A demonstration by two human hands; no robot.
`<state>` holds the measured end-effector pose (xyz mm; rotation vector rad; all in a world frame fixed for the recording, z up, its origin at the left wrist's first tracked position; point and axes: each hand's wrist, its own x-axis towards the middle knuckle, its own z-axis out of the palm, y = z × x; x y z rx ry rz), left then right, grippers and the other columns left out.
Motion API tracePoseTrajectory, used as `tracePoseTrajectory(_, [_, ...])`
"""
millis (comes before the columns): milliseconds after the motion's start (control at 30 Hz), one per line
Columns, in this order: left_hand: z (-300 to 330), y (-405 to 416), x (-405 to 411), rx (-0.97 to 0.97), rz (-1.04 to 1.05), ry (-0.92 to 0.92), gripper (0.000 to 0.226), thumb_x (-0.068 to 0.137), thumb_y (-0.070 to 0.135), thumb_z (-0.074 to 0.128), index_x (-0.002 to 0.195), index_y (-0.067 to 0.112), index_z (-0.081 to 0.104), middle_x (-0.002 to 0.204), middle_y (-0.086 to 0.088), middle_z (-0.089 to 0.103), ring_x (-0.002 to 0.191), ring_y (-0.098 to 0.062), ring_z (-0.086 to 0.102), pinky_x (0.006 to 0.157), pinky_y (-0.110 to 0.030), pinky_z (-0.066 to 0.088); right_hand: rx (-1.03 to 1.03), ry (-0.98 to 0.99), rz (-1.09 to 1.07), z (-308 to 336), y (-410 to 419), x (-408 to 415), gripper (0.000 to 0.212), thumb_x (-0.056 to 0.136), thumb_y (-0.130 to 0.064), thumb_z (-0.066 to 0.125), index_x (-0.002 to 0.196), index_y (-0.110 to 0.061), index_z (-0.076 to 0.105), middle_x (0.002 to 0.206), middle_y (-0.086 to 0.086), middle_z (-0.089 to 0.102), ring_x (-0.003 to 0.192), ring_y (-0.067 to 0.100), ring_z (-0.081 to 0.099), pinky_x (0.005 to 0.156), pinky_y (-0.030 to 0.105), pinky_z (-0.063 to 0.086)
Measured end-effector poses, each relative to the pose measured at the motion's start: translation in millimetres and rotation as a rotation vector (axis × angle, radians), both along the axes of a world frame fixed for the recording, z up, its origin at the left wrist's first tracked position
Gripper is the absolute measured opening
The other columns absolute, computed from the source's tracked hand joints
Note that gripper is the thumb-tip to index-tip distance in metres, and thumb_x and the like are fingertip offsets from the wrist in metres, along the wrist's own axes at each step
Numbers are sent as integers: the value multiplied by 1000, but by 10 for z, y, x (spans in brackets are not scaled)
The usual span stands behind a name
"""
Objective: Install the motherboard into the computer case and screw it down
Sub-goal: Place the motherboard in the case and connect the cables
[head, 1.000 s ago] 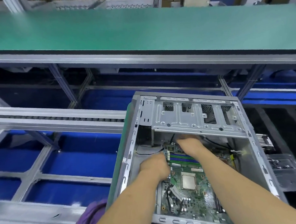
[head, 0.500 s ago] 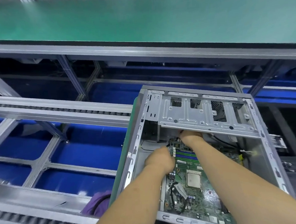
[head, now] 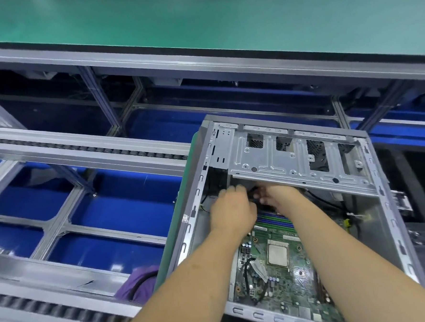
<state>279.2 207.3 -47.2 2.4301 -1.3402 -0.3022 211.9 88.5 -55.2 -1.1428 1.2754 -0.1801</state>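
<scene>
Motherboard lies flat on the floor of the computer case, green side up, CPU socket bare, blue-and-green memory slots just nearer than both hands. No screwdriver or screws in view; board looks placed but not yet fastened.

Change over the last second: both hands have gone from the board's far edge, by the memory slots, deeper in, and now work beneath the lip of the drive-bay bracket. The view has also closed in on the case.

Left hand: knuckles up, fingers bent downward and forward; the back of the hand hides whatever is under the fingertips, so I cannot tell if it has hold of anything.

Right hand: fingers curled toward the left hand, and they seem to close on a dark cable or connector between the two hands. Blurred, in shadow, so a tentative reading.

Judgement: the work has shifted from seating the board to clearing or plugging a lead at its far end, before screwing down.

Further out: a black cable loops over the board near the left forearm; a purple cloth lies outside the case to the left forearm's side. Beyond the hands, roller conveyor rails, then the green table.
</scene>
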Motion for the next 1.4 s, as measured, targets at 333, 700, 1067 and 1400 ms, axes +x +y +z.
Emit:
tracePoseTrajectory(333, [-140, -49, -74, 12, -133, 544, 19, 94, 34, 54, 100, 20, 65, 76, 1, 63, 73, -23, 61, 64, -33, 48, -27, -50, 129, 208, 264, -763, 13, 100, -13, 62, 103, -10, 74, 93, 18, 76, 68, 25, 69, 52, 28, 51])
tracePoseTrajectory(700, [-59, 61, 27, 187, -292, 262, 39, 94, 55, 54, 76, 21, 61, 67, 9, 55, 59, -13, 53, 53, -25, 38, -510, 395, -87, -28, 30, -894, 21, 99, -10, 52, 86, 2, 63, 83, 20, 67, 66, 32, 63, 62, 42, 55])
tracePoseTrajectory(1067, [42, 66, -79, 148, -449, 279, 35, 97, 41, 49, 79, 13, 59, 61, 4, 50, 54, -14, 43, 52, -25, 33, -352, 376, -62, -125, -128, -681, 6, 103, -12, 48, 99, -8, 48, 81, 9, 45, 79, 23, 42, 73, 35, 36])
tracePoseTrajectory(1400, [16, 18, -70, 38, -365, 117, 39, 99, 40, 43, 64, 24, 38, 59, 5, 49, 56, -17, 47, 54, -29, 35, -506, 478, 13, 68, -115, -549, 21, 106, -18, 42, 98, -10, 61, 105, 15, 64, 85, 27, 57, 72, 30, 41])
